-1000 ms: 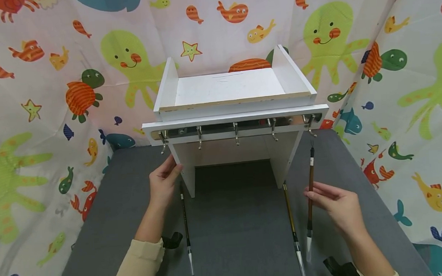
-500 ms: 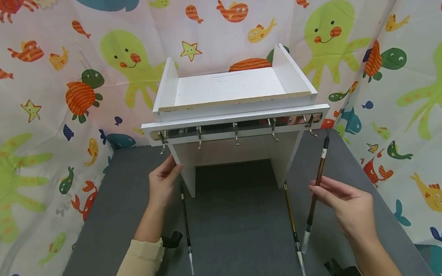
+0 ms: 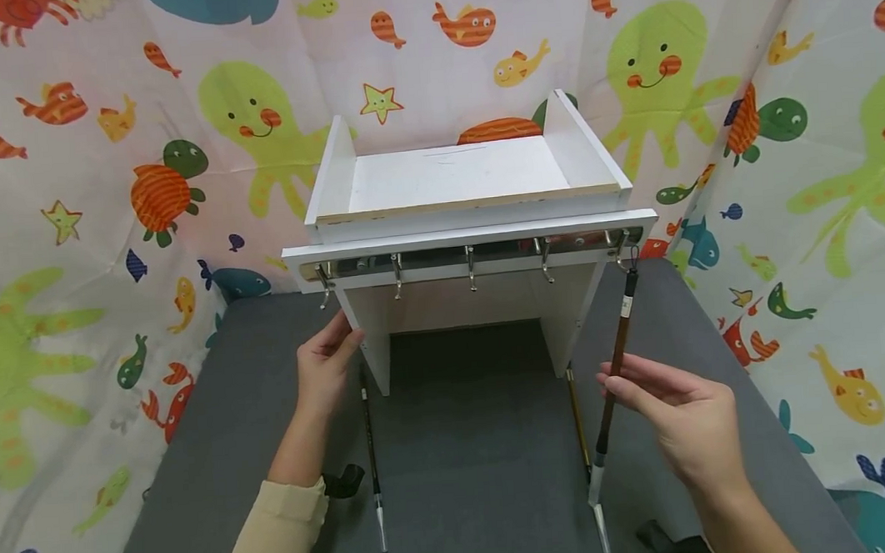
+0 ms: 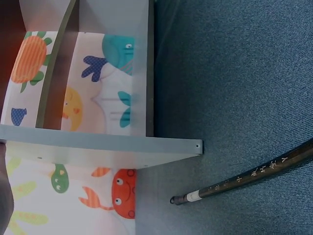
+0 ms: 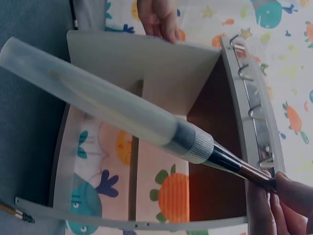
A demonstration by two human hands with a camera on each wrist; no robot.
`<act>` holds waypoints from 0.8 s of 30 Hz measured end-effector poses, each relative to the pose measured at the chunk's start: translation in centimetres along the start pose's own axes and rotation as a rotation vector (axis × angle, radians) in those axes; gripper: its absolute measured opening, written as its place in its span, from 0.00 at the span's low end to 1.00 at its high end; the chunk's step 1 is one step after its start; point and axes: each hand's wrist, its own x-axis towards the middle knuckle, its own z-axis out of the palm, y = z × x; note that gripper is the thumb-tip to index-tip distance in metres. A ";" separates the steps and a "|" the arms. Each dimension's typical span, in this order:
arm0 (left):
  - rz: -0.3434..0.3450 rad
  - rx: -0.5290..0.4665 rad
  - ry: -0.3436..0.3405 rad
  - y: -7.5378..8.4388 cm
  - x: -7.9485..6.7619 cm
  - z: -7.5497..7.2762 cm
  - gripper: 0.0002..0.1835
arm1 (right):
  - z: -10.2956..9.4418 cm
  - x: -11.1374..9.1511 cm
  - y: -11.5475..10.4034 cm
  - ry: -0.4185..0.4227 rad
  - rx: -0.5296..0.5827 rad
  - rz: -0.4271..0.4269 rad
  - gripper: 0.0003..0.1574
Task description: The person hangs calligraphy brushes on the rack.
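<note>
My right hand [image 3: 678,414] pinches a brown-handled writing brush [image 3: 617,347], slightly tilted, its clear cap [image 3: 595,484] hanging down. The loop at its upper end is at the rightmost metal hook [image 3: 623,254] of a white wooden shelf rack [image 3: 445,176]; whether it sits over the hook I cannot tell. In the right wrist view, the capped brush [image 5: 117,103] crosses in front of the rack. Meanwhile my left hand [image 3: 323,366] holds the edge of the rack's left side panel [image 3: 366,339], thumb in front. That hand is mostly outside the left wrist view.
Two more capped brushes lie on the grey cloth [image 3: 475,475]: a dark one [image 3: 372,447] at the left and a yellowish one [image 3: 578,420] at the right, partly behind the held brush. Several hooks line the rack's metal strip. A patterned curtain [image 3: 417,69] stands behind.
My right hand swings the brush rightward and up, then back left, bringing its loop to the rightmost hook. The left hand and the rack stay in place.
</note>
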 end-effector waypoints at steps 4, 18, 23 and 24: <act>-0.006 0.007 -0.008 0.1 -0.1 0.1 0.25 | 0.6 -0.1 -0.1 -0.049 -0.061 -0.020 0.22; -0.001 0.001 -0.019 0.2 0.1 0.0 0.26 | 2.6 0.1 0.6 -0.169 -0.145 -0.074 0.19; 0.010 0.005 -0.023 0.1 0.1 -0.1 0.26 | 3.0 0.3 1.2 -0.196 -0.132 -0.070 0.19; 0.010 0.004 -0.022 0.1 0.1 -0.1 0.26 | 3.0 0.3 1.3 -0.198 -0.131 -0.067 0.19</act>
